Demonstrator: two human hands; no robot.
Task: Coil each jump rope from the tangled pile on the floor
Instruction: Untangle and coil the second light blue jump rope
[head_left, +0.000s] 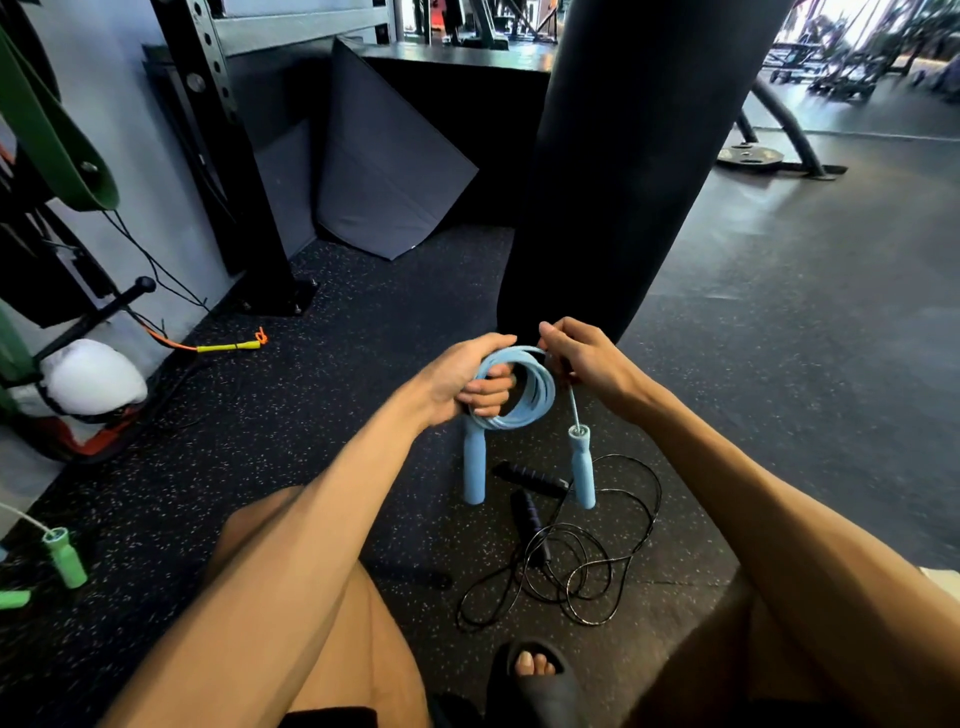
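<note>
Blue jump rope (519, 387) held mid-air above floor (311, 415), cord coiled, both handles dangling. Left hand (467, 382) fingers clenched round coil; right hand (582, 358) pinching last stretch of cord. Looks light, springy, likely to unwind; grip coil bundle. Black rope (566, 561) loose on floor below.

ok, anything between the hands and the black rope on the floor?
Only the blue rope: the left hand grips its coil, the right hand pinches its cord, and its handles dangle above the black rope. Nothing else covers it.
</note>
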